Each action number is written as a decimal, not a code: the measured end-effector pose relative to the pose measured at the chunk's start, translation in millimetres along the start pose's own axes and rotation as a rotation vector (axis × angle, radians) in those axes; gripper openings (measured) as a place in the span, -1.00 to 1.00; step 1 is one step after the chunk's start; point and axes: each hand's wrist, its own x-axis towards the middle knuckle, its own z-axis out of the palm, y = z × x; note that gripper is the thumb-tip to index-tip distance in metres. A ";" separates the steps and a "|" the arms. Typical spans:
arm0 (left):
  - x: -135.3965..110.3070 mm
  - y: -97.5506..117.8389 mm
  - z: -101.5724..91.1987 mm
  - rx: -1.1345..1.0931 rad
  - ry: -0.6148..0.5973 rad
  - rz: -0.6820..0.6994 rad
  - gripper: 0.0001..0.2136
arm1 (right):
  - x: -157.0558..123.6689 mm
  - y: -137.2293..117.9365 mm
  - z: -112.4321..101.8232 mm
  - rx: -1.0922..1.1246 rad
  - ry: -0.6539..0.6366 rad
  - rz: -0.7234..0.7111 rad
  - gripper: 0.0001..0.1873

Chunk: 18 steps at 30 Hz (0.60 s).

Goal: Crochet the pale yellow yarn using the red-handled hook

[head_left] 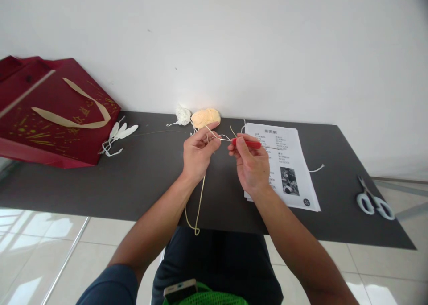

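My right hand [253, 167] is closed around the red handle of a crochet hook [251, 143], its thin shaft pointing left toward my other hand. Pale yarn [201, 193] is pinched in my left hand [196, 155], with a strand stretched over the fingers. The hook's tip meets the yarn near the left fingertips; whether a loop sits on it I cannot tell. One length of yarn hangs below my left hand past the table's front edge. Just behind that hand lie a peach yarn ball [206, 117] and a smaller white yarn ball [183, 116].
Printed sheets [294, 162] lie under and beyond my right hand on the dark table [143, 180]. Scissors [374, 200] rest near the right end. A red gift bag [56, 113] stands at the left, beside white leaf-shaped pieces [122, 131] with strings. A white wall rises behind.
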 end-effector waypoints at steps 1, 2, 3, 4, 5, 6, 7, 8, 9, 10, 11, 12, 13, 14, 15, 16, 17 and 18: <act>-0.3 0.6 0.4 -0.011 0.004 -0.004 -0.62 | -0.9 1.1 -0.6 -0.029 -0.002 -0.012 -0.81; -0.7 1.0 0.9 -0.023 0.008 -0.011 -0.62 | -2.1 2.3 -1.1 -0.063 -0.004 -0.033 -0.80; -1.1 1.4 1.5 -0.035 0.014 -0.022 -0.61 | -3.7 3.4 -1.6 -0.104 -0.004 -0.062 -0.79; -1.4 1.7 2.3 -0.048 0.022 -0.037 -0.61 | -5.5 4.3 -2.1 -0.153 -0.003 -0.099 -0.79; -1.8 2.0 3.1 -0.063 0.030 -0.058 -0.62 | -7.5 5.0 -2.6 -0.212 -0.002 -0.146 -0.80; -2.0 2.4 4.1 -0.081 0.040 -0.083 -0.62 | -9.5 5.3 -3.2 -0.285 -0.004 -0.201 -0.81; -2.2 3.0 5.0 -0.101 0.050 -0.111 -0.63 | -11.4 5.3 -3.9 -0.370 -0.011 -0.269 -0.83; -2.3 3.7 6.0 -0.123 0.059 -0.141 -0.63 | -13.0 5.0 -4.9 -0.461 -0.024 -0.367 -0.84; -2.2 4.5 6.8 -0.151 0.069 -0.172 -0.63 | -14.2 4.7 -6.0 -0.549 -0.048 -0.472 -0.83; -2.1 5.5 7.4 -0.183 0.079 -0.201 -0.63 | -15.0 4.5 -7.2 -0.622 -0.082 -0.582 -0.79; -1.9 6.6 7.8 -0.219 0.086 -0.230 -0.61 | -15.3 4.3 -8.6 -0.674 -0.121 -0.683 -0.72; -1.7 7.6 7.9 -0.257 0.091 -0.259 -0.60 | -15.3 4.4 -10.0 -0.706 -0.161 -0.762 -0.64; -1.4 8.7 7.9 -0.294 0.091 -0.290 -0.58 | -15.0 4.7 -11.3 -0.721 -0.196 -0.813 -0.58; -1.2 9.8 7.7 -0.327 0.087 -0.321 -0.57 | -14.4 5.1 -12.6 -0.725 -0.221 -0.842 -0.53; -0.9 10.8 7.5 -0.355 0.081 -0.351 -0.57 | -13.8 5.5 -13.6 -0.719 -0.234 -0.854 -0.50; -0.7 11.9 7.3 -0.381 0.073 -0.381 -0.58 | -13.1 5.9 -14.5 -0.709 -0.238 -0.850 -0.49; -0.5 12.9 7.2 -0.403 0.065 -0.406 -0.59 | -12.5 6.2 -15.0 -0.695 -0.239 -0.833 -0.50; -0.3 13.9 7.2 -0.424 0.059 -0.425 -0.61 | -12.0 6.4 -15.3 -0.674 -0.238 -0.804 -0.52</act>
